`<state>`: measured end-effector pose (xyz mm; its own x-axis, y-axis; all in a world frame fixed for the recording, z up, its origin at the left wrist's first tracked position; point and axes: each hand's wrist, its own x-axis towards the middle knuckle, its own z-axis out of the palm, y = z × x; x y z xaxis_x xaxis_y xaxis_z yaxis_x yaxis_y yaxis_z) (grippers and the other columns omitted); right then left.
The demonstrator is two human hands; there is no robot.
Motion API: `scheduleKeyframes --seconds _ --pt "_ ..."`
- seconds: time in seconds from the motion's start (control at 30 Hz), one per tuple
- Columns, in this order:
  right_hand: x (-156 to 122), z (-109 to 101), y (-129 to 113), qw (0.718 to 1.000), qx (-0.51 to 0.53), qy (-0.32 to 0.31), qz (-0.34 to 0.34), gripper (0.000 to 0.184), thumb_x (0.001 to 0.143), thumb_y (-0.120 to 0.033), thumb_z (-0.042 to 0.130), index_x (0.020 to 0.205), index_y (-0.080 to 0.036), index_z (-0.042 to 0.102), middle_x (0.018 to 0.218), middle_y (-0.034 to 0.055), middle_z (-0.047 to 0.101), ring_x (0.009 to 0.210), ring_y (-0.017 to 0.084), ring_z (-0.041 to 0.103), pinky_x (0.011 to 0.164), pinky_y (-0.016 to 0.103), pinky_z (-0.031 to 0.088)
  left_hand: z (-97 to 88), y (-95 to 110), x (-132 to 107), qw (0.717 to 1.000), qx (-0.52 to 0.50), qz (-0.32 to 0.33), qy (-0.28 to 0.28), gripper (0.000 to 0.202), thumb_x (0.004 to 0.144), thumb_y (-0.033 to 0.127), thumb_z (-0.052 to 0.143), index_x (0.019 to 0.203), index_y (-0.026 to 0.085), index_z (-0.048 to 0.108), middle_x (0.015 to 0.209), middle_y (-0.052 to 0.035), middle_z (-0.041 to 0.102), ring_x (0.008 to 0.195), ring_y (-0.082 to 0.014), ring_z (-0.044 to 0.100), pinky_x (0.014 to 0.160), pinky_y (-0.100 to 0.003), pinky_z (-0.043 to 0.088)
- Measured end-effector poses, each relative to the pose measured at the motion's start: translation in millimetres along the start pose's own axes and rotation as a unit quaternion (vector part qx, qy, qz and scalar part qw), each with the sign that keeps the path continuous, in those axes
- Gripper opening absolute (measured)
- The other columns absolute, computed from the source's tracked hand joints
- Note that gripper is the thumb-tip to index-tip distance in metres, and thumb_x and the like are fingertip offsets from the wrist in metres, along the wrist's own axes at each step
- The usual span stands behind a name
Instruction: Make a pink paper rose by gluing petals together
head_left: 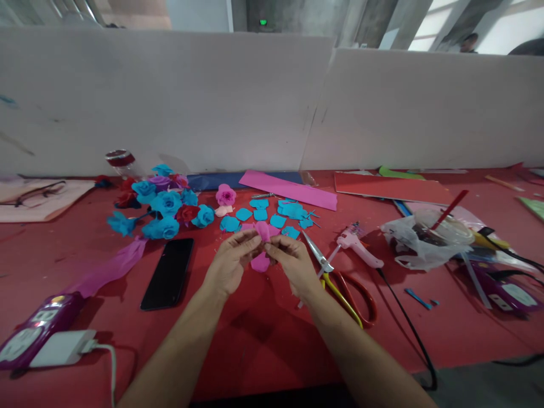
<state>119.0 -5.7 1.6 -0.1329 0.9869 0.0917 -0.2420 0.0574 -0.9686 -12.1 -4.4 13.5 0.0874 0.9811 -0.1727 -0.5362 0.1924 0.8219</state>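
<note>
Between my two hands, above the red table, is a pink crepe-paper petal (263, 230). My left hand (235, 255) pinches it from the left, fingers closed. From the other side my right hand (291, 260) grips it between thumb and fingers. Another pink piece (260, 263) shows just below the fingertips; whether it joins the upper one is hidden. Several cut blue paper petals (260, 215) lie beyond my hands. A finished pink paper flower (225, 195) rests behind them. Scissors (327, 266) with red and yellow handles lie right of my right hand.
A pink glue gun (359, 247) with a black cord sits at right, near a plastic-wrapped cup (442, 229). At left are blue paper roses (166, 203), a black phone (168, 275) and a purple power strip (42, 323). A white partition (170, 102) stands behind.
</note>
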Motion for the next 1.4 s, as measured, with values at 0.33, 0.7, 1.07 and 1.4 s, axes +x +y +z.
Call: scheduleKeyframes --seconds 0.33,0.7,1.07,1.4 --pt "-0.1 0.1 -0.6 1.000 -0.005 -0.002 0.024 0.007 0.071 -0.026 0.065 0.069 -0.019 0.066 0.058 -0.0029 0.056 0.053 0.010 0.048 0.053 0.023 0.038 0.1 -0.7 -1.9 0.995 0.085 0.041 0.044 0.015 0.058 0.020 0.079 0.071 0.015 0.073 0.072 -0.0031 0.070 0.070 -0.0107 0.060 0.071 -0.022 0.046" --pt "1.5 -3.3 -0.9 0.991 0.092 -0.058 0.079 0.006 0.069 -0.023 0.067 0.069 -0.017 0.068 0.056 -0.0026 0.058 0.050 0.007 0.046 0.051 0.022 0.035 -1.1 1.4 -0.9 0.995 0.091 0.033 0.020 0.009 0.059 0.018 0.075 0.068 0.016 0.074 0.074 -0.0038 0.069 0.073 -0.0121 0.060 0.074 -0.024 0.045" --pt "-0.5 2.4 -3.8 0.996 0.040 -0.052 0.065 0.015 0.072 -0.031 0.068 0.073 -0.016 0.066 0.059 -0.0011 0.061 0.054 0.009 0.054 0.057 0.024 0.042 -1.7 1.6 0.4 0.992 0.073 0.030 0.095 0.016 0.048 0.016 0.080 0.062 0.014 0.073 0.085 -0.0047 0.066 0.073 -0.0107 0.059 0.066 -0.024 0.044" --pt "-0.8 3.6 -1.8 0.996 0.020 -0.055 0.063 0.016 0.073 -0.032 0.066 0.075 -0.016 0.067 0.061 -0.0012 0.061 0.055 0.009 0.053 0.057 0.023 0.042 -2.0 2.0 0.4 0.993 0.049 0.031 0.102 0.017 0.046 0.015 0.081 0.060 0.014 0.072 0.079 -0.0012 0.062 0.072 -0.0096 0.058 0.068 -0.023 0.045"
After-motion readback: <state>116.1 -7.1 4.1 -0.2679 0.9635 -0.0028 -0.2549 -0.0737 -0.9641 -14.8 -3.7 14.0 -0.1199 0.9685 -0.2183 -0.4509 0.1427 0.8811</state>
